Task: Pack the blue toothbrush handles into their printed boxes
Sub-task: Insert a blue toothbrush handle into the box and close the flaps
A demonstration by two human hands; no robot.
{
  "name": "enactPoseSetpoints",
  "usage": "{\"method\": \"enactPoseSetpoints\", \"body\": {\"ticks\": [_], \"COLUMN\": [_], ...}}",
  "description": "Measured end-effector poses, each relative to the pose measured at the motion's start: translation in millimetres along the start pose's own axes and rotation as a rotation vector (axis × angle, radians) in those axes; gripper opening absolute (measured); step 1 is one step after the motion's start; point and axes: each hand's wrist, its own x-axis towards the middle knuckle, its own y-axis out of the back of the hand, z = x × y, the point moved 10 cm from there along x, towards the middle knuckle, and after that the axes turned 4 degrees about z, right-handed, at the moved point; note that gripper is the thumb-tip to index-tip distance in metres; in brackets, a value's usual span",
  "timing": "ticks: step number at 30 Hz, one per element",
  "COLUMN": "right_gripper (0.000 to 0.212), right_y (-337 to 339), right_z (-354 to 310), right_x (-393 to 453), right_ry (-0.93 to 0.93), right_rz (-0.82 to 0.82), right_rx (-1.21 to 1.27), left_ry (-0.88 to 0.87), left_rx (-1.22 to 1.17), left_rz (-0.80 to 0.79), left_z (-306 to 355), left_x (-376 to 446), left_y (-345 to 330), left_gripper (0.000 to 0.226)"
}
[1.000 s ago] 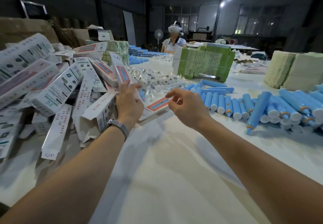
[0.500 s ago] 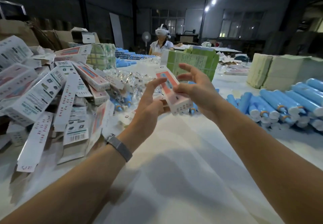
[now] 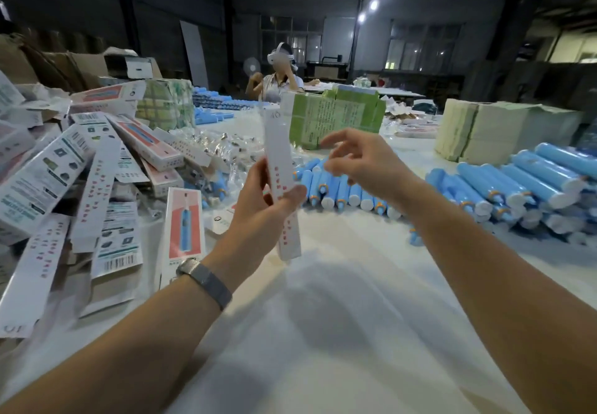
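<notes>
The left hand (image 3: 258,206) grips a narrow white printed box (image 3: 281,171) upright above the white table (image 3: 323,333), fingers and thumb curled round its lower half. Just right of the box, the right hand (image 3: 365,168) hovers with fingers loosely spread, holding nothing. Blue toothbrush handles (image 3: 342,192) lie in a row behind the box, with a bigger heap (image 3: 523,184) further right. A pile of printed boxes (image 3: 97,168) sprawls left of the held box
</notes>
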Motion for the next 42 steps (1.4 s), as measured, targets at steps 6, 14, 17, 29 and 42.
{"method": "enactPoseSetpoints", "body": {"ticks": [6,14,17,29,42], "right_gripper": [0.037,0.036,0.031,0.022,0.026], "right_y": [56,18,23,104,18], "right_z": [111,138,135,37,123], "right_x": [-7,-14,-13,-14,-18], "right_ry": [-0.402,-0.353,-0.339,0.11,-0.427], "right_rz": [0.058,-0.089,0.008,0.767,-0.177], "right_rx": [-0.798,-1.092,-1.136,-0.525,-1.038], "left_ry": [0.057,0.07,0.045,-0.118,-0.175], "left_rx": [0.037,0.085,0.103,0.132,0.118], "left_rz": [-0.117,-0.115,-0.144,-0.005,0.033], "left_z": [-7,-6,-2,19,18], "left_x": [-12,-16,-18,-9,-5], "left_y": [-20,-21,-24,-3,2], "left_gripper": [0.057,0.053,0.061,0.038,0.031]}}
